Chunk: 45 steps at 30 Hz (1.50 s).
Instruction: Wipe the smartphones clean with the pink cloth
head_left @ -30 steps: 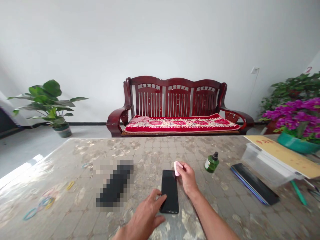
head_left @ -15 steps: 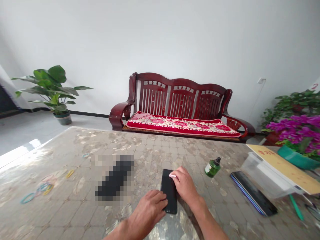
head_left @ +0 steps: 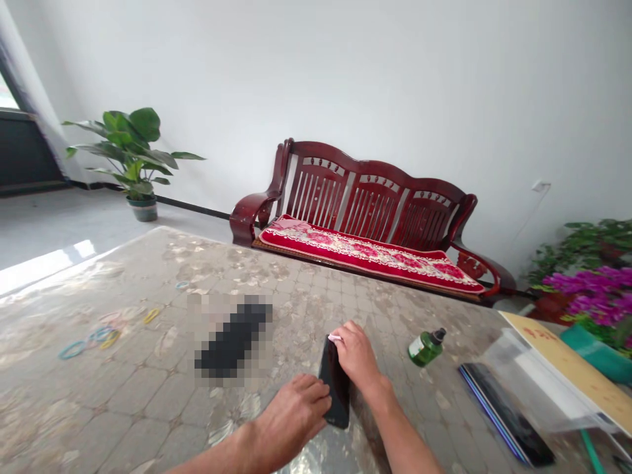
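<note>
A black smartphone (head_left: 338,394) lies before me on the patterned tabletop, its long side running away from me. My left hand (head_left: 302,405) grips its left edge, the fingers bent over the glass. At the far end, my right hand (head_left: 356,352) pinches a small pale pink-white piece (head_left: 334,338), perhaps a folded wipe, against the phone's top edge. Part of the screen is covered by both hands. To the right of my right hand stands a green pump bottle (head_left: 425,349) with a black top.
A blurred-out dark object (head_left: 232,342) lies left of my hands, with coloured hair ties (head_left: 101,337) beyond. On the right are more stacked phones (head_left: 506,411), a clear plastic box (head_left: 538,382) under a tan board (head_left: 573,368), and a teal flowerpot (head_left: 600,352). A wooden bench (head_left: 365,204) stands behind the table.
My view has tilted. My right hand with the pale piece has slid to the phone's top edge, and the phone looks slightly tipped. My left hand keeps its grip.
</note>
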Motion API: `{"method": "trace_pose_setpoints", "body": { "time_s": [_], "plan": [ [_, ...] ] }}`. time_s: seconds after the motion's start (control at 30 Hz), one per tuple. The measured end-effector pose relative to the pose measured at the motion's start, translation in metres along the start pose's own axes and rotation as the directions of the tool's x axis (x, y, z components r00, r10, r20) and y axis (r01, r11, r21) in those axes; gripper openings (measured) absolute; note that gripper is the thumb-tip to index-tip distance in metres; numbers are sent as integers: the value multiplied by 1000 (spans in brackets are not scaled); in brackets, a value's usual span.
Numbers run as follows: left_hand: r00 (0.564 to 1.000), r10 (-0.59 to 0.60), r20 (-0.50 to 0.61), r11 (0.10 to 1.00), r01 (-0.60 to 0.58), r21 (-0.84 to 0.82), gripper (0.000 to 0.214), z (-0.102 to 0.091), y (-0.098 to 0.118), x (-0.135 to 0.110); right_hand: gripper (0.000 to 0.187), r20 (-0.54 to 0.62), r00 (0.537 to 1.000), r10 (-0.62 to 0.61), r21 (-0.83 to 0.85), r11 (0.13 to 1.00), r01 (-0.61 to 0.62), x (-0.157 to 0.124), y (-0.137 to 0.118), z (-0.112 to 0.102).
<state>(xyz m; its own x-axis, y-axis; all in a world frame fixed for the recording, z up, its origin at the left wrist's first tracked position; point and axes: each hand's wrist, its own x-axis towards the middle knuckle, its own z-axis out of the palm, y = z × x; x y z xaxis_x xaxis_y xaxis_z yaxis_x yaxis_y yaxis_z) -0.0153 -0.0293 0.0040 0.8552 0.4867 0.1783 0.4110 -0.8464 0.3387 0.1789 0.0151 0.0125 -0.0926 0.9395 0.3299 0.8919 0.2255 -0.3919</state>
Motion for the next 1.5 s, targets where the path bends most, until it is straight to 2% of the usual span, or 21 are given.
{"method": "trace_pose_setpoints", "body": {
  "time_s": [0.2, 0.47, 0.7, 0.93, 1.2, 1.4, 1.5],
  "plan": [
    [1000, 10, -1, 1000, -10, 26, 2, 0, 2, 1, 24, 98, 994, -58, 46, 997, 54, -21, -15, -9],
    [999, 18, -45, 1000, -18, 6, 4, 2, 2, 1, 25, 28, 999, -17, -44, 999, 18, 8, -4, 2],
    [999, 13, -48, 1000, -14, -9, 6, 5, -1, 0, 24, 133, 989, -71, 28, 997, 68, -17, -13, -8],
    [993, 40, -110, 999, -38, 14, 5, 13, -4, 0, 23, 90, 996, 6, -44, 999, -2, 10, -8, 1],
    [993, 23, -112, 1000, -22, 7, 7, 10, -2, 1, 23, 176, 980, -95, 69, 994, 84, -23, -21, -11],
    [996, 24, -89, 1000, -24, -7, 4, 6, 0, 0, 24, 82, 997, -8, 16, 1000, 7, -3, -21, -8],
    [997, 16, -79, 1000, -17, -10, 6, 7, -1, -1, 25, 81, 997, -3, 6, 1000, 3, -7, -24, -6]
  ]
}}
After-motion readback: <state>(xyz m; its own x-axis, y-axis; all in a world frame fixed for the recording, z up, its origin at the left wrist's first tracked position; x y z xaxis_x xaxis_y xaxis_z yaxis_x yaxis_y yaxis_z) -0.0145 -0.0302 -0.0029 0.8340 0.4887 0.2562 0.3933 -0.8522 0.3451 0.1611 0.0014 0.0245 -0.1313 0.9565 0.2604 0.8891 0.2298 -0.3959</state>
